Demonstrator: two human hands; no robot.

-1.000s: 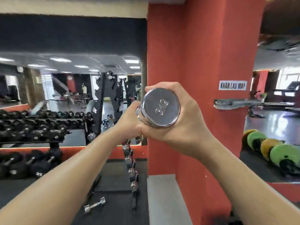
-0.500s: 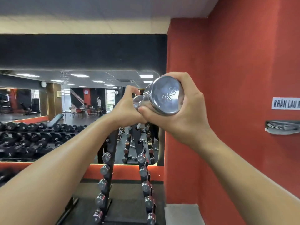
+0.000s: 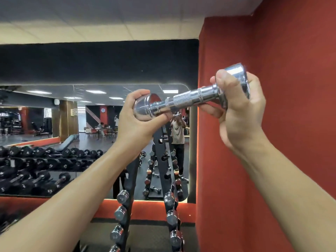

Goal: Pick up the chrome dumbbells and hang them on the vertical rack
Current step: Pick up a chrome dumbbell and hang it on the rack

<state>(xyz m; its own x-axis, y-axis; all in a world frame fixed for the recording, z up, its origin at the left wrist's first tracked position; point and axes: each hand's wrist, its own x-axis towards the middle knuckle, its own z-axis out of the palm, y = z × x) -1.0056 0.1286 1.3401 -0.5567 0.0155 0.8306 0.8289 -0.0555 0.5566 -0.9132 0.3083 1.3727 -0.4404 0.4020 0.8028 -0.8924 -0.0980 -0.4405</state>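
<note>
Aloft now: dumbbell (image 3: 189,100) held crosswise above the rack (image 3: 131,179), tilted up to the right. Left hand (image 3: 134,117) cups one head, right hand (image 3: 238,110) clamps the other. Polished chrome, likely heavy and slick; knurled middle of the bar looks the surer hold.

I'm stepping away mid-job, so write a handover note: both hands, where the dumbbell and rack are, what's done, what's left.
The left grip holds the lower head of the chrome dumbbell; the right grip holds its higher head.
The dumbbell is tilted in the air above the vertical rack.
Lower notches hold racked dumbbells; upper notches look free.
Done: dumbbell lifted.
Left: seat it in a free pair of notches, likely near the top.
</note>
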